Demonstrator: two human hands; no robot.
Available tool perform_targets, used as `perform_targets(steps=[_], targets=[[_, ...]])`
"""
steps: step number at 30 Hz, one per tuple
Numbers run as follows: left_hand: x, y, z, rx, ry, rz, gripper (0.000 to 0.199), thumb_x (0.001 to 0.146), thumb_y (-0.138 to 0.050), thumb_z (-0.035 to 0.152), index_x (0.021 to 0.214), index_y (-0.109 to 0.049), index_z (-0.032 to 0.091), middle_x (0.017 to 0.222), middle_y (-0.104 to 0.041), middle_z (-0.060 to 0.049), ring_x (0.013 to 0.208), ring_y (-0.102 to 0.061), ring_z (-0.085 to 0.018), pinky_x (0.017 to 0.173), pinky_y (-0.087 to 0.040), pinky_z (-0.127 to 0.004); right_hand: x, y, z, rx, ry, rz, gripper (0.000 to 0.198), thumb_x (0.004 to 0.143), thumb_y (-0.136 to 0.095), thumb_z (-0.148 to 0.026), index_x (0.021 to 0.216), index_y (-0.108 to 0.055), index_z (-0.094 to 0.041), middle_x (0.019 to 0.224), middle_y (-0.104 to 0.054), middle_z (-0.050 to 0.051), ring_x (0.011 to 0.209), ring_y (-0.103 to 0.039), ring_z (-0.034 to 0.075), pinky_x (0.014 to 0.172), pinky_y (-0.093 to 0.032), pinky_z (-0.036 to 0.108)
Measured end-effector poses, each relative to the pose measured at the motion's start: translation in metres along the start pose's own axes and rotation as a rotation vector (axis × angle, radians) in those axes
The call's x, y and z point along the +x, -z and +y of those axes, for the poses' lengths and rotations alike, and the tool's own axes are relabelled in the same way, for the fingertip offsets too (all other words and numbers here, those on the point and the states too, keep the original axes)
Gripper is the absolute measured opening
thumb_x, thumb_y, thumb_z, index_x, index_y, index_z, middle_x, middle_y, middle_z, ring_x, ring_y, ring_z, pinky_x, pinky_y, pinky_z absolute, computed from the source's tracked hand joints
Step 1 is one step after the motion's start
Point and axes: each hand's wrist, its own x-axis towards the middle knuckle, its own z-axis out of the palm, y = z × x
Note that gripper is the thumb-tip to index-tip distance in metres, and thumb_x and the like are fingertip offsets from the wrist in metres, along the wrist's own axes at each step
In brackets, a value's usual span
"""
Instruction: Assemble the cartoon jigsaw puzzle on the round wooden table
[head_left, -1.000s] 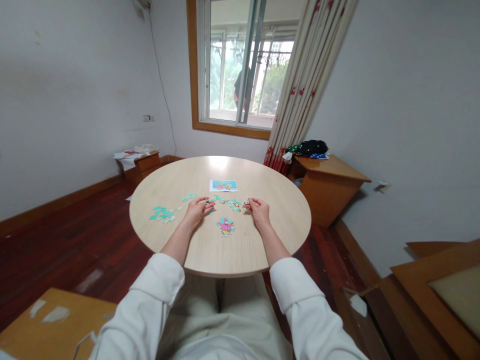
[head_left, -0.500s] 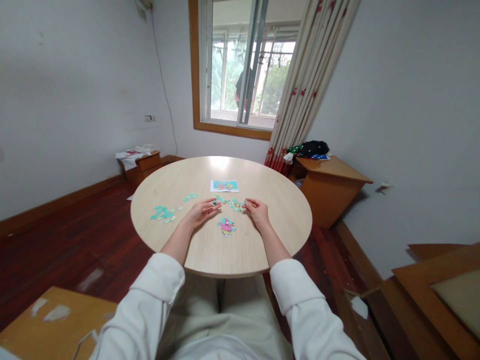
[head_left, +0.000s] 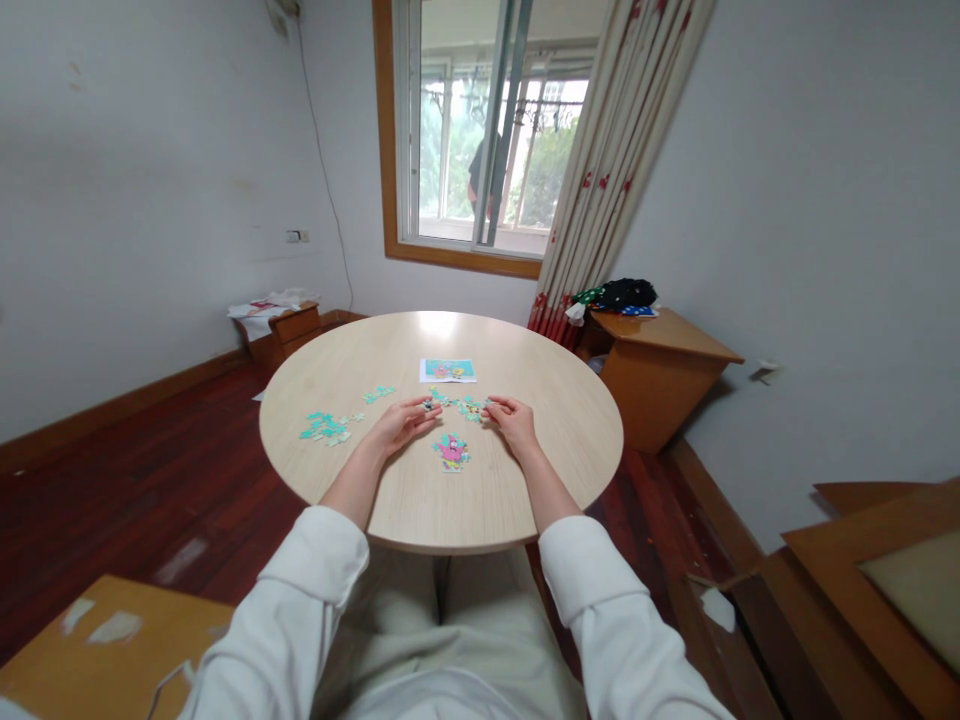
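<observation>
Desk (head_left: 375, 345), round with a pale wood-grain top, stands before a person in a white shirt with turned-up cuffs, both forearms reaching over its near edge. At its middle, the left hand (head_left: 405, 425) has its fingers curled, holding a small dark-and-white puzzle piece (head_left: 429, 405) near the fingertips. The right hand (head_left: 513, 425) faces it, thumb and forefinger nearly together; whether a piece is pinched there cannot be told. Loose multicoloured cardboard puzzle pieces (head_left: 471, 407) lie scattered between the hands. Nearer the person, just below that gap, sits a partly joined puzzle section (head_left: 451, 453) showing a pink star-shaped cartoon character. Beyond the hands lies a flat rectangular printed sheet (head_left: 448, 371), mostly turquoise, with pink and yellow figures. To the left are a heap of turquoise and pale puzzle pieces (head_left: 324, 428) and, farther back, a smaller turquoise cluster of pieces (head_left: 379, 394). Behind the desk, a cream curtain with red flowers (head_left: 600, 160) hangs beside a wood-framed window (head_left: 457, 150).
</observation>
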Motion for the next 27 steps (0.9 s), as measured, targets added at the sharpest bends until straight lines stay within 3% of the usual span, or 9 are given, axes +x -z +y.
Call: perform_targets(steps=[18,21,27], targets=[[0.004,0.003,-0.005,-0.007,-0.017,-0.004,0.028,0.073,-0.055,-0.001,0.099,-0.058,0.007,0.097,-0.067,-0.017,0.093,-0.065,-0.021,0.089,-0.052,-0.035,0.001,-0.001,0.000,-0.017,-0.004,0.013,0.031,0.055,-0.076,-0.030,0.079,-0.065,-0.014,0.065,-0.068,0.005,0.061,-0.066,0.017,0.052,-0.054,0.026],[0.008,0.008,-0.006,0.020,-0.059,0.005,0.027,0.072,-0.061,0.003,0.098,-0.058,0.008,0.091,-0.068,-0.015,0.083,-0.067,-0.019,0.081,-0.055,-0.035,0.001,-0.001,-0.002,-0.044,0.018,0.025,0.031,0.053,-0.075,-0.031,0.077,-0.065,-0.014,0.063,-0.067,0.004,0.060,-0.065,0.017,0.053,-0.053,0.026],[0.019,0.015,-0.006,0.016,-0.205,0.180,0.009,0.071,-0.065,0.007,0.076,-0.058,0.009,0.070,-0.065,-0.005,0.051,-0.056,-0.007,0.053,-0.051,-0.020,-0.001,-0.002,-0.004,-0.077,0.038,0.070,0.031,0.050,-0.074,-0.033,0.072,-0.064,-0.014,0.059,-0.065,0.002,0.058,-0.063,0.016,0.050,-0.049,0.025]])
